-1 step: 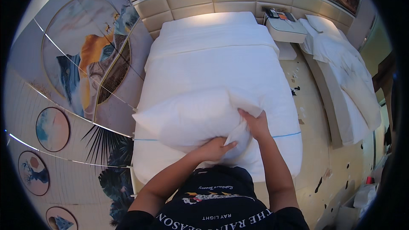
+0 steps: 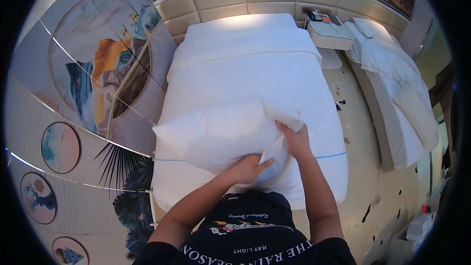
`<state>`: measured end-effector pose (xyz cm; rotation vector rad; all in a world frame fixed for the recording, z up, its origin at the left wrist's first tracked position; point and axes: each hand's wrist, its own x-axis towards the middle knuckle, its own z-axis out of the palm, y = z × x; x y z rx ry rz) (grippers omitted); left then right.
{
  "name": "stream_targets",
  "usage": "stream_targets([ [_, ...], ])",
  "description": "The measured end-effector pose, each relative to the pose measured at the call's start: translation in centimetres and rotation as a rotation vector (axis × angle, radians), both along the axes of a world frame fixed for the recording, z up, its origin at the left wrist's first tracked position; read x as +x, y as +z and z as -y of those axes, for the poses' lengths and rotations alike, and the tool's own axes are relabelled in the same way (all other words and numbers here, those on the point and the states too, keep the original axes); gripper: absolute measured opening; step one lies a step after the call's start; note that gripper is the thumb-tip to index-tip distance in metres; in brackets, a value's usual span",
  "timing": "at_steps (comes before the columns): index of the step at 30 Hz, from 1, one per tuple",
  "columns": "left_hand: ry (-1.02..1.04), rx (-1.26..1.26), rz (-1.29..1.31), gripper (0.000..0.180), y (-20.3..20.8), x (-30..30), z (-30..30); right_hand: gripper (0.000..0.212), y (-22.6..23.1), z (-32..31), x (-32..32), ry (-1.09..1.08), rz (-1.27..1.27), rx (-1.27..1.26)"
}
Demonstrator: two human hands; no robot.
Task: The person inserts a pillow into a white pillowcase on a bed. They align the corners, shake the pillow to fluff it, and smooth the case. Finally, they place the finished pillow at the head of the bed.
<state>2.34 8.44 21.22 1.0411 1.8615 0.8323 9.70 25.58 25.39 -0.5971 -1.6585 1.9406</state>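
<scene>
A white pillow in its pillowcase point(image 2: 216, 135) lies across the near part of the white-covered bed point(image 2: 240, 78), its far left corner pointing to the bed's left edge. My left hand point(image 2: 249, 168) is closed on the near edge of the pillowcase, with the thumb over the fabric. On the right, my right hand point(image 2: 293, 140) grips the upper edge of the case's open end, and a flap of cloth folds out above the fingers. Between both hands the fabric hangs in creases. The fingertips of each hand are partly hidden by the cloth.
A nightstand point(image 2: 326, 34) with a telephone point(image 2: 314, 15) stands beyond the bed on the right. Farther right is a second bed point(image 2: 387, 73) with rumpled white bedding. Scraps and dark bits point(image 2: 340, 104) litter the floor between. Decorated wall panels point(image 2: 98, 64) run along the left.
</scene>
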Motion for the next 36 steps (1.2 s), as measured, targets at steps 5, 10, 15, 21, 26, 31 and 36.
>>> stream_targets([
  [5,0.135,0.251,-0.019,0.03,6.6,-2.6,-1.8,0.024,8.3,1.5,-1.8,-0.008,-0.248,0.061],
  [10,0.068,0.568,-0.429,0.027,4.5,-6.6,2.4,0.048,8.7,6.4,-1.8,0.079,-0.199,1.03],
  [15,0.072,0.468,-0.404,0.029,-9.5,-8.5,8.1,0.045,-0.2,11.5,-1.7,0.428,0.184,0.918],
  [21,0.098,0.085,-0.297,0.035,-26.4,-7.4,20.0,0.038,-16.0,16.0,-4.2,1.085,0.296,0.507],
  [26,1.187,-0.044,1.333,0.064,-27.0,-4.8,30.0,0.031,-21.4,13.7,-1.3,0.969,0.315,0.14],
  [31,1.173,-0.088,1.272,0.087,-23.8,-4.0,27.2,0.02,-27.3,3.9,6.5,-0.345,0.511,0.225],
  [36,1.331,-0.663,0.385,0.098,-26.2,-3.9,23.0,0.068,-33.8,-6.5,15.6,-0.86,1.291,0.579],
])
